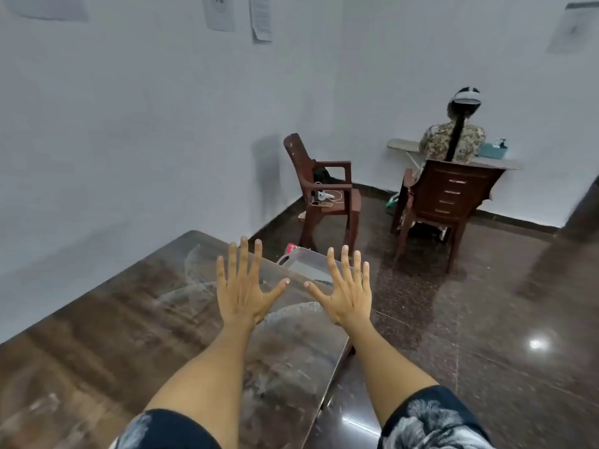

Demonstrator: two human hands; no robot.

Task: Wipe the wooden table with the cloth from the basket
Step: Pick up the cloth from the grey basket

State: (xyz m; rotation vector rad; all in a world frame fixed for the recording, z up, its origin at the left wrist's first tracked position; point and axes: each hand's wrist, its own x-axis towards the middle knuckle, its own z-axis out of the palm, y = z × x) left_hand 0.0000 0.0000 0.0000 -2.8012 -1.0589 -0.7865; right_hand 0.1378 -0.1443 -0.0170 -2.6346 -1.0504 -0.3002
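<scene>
**Fingers spread wide, nothing held**

Fingers on both my hands are straight and fanned apart, backs up, holding nothing. My left hand (pixel 241 283) hangs over the wooden table (pixel 107 325), whose top shows pale smeared streaks. My right hand (pixel 348 286) is out over the table's right edge, thumb tips of the two hands near but apart. Just beyond my fingertips, past the table's far edge, sits a clear basket (pixel 303 259); whether the cloth is in it I cannot tell. Farther back stands an empty brown chair (pixel 324 192) with a cable on its seat, and right of it a seated person (pixel 453 140) faces a desk. Both forearms reach straight forward, dark patterned sleeves at the elbows.
</scene>
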